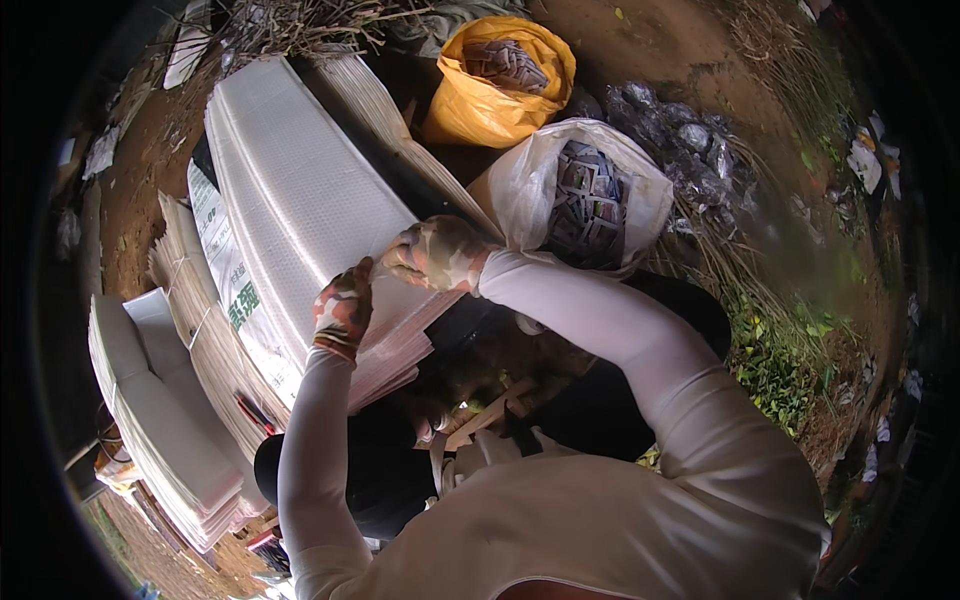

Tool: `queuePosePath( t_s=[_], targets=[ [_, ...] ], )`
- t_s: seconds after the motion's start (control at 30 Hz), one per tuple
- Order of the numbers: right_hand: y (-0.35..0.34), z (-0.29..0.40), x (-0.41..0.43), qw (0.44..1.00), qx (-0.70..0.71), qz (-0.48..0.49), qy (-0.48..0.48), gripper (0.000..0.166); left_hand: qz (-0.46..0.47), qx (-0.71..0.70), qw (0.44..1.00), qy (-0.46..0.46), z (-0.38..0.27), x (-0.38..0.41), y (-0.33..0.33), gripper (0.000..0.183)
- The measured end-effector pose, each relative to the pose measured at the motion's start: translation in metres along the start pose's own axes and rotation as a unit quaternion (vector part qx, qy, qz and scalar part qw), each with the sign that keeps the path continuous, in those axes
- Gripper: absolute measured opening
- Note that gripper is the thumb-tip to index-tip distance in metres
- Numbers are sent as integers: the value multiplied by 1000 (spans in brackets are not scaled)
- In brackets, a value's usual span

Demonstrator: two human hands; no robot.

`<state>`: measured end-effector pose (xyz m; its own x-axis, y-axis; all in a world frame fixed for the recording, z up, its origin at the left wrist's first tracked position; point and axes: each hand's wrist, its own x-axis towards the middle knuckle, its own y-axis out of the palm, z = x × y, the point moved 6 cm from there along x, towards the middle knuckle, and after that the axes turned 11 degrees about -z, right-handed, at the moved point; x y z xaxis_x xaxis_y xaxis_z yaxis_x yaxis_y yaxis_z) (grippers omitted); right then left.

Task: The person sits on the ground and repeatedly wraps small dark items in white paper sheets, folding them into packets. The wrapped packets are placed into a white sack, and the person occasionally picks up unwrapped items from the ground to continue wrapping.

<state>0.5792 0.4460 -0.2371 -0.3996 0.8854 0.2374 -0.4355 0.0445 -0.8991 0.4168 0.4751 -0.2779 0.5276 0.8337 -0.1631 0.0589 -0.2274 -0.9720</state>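
Before me lies a long stack of pale sheets with a dimpled, glossy surface (300, 157), its pinkish layered edges fanned out near my knees. Both hands wear camouflage-patterned gloves. My left hand (345, 309) rests at the stack's near part, fingertips at the top sheet. Close to its right, my right hand (437, 253) is over the same sheet with curled fingers. The fingertips of the two hands nearly meet. Whether either one pinches the sheet is too small to tell.
A yellow woven sack (480, 112) and a white sack (514, 187) hold many small cut pieces. Tied bundles of sheets (217, 322) and a folded white stack (150, 405) lie left, with a red-and-black tool (256, 414) nearby. Clear plastic (694, 142) and dry twigs (315, 26) lie beyond.
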Motion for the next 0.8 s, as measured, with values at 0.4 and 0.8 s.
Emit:
queuePosePath(
  t_s=[0.4,0.8],
  targets=[
    [-42,-279,-170,920,-365,12,145,51,-88,-347,911,-204,96,-52,6,42],
    [-71,-296,-161,955,-151,46,250,34,-126,-214,969,-11,41,-58,-2,49]
  ],
)
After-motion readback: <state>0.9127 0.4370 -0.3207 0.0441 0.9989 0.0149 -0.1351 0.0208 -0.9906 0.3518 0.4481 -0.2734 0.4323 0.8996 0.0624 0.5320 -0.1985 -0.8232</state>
